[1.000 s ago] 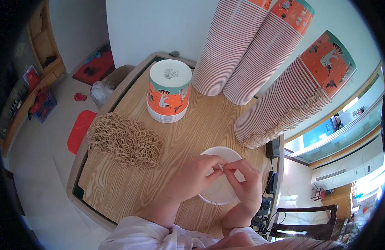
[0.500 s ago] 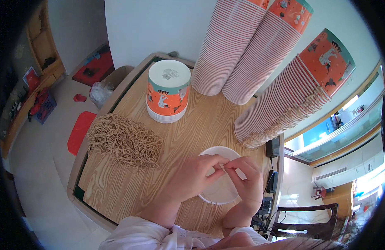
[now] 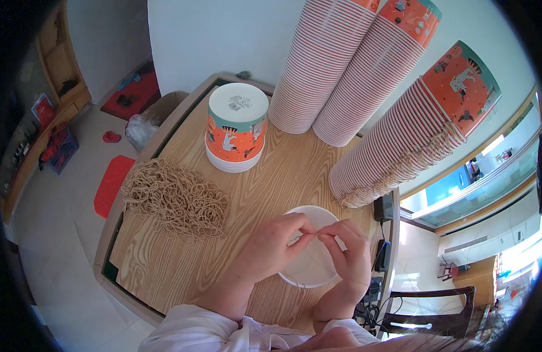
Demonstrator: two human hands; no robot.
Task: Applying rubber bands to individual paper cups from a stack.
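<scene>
Room around the grip

Bare tabletop (image 3: pixel 282 170) ahead; string pile (image 3: pixel 176 199) left, cup stacks (image 3: pixel 400 146) ahead-right, short stack (image 3: pixel 236 128) beyond.

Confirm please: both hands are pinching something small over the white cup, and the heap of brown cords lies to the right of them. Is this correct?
Not quite. The head view shows the heap of brown cords lying to the left of the hands, not the right. The rest holds: the left hand and right hand meet fingertip to fingertip over the white cup.

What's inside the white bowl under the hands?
The white bowl shows only a bare white inside where visible. The left hand and right hand, fingertips pinched together above it, cover much of it, so that part stays hidden.
</scene>
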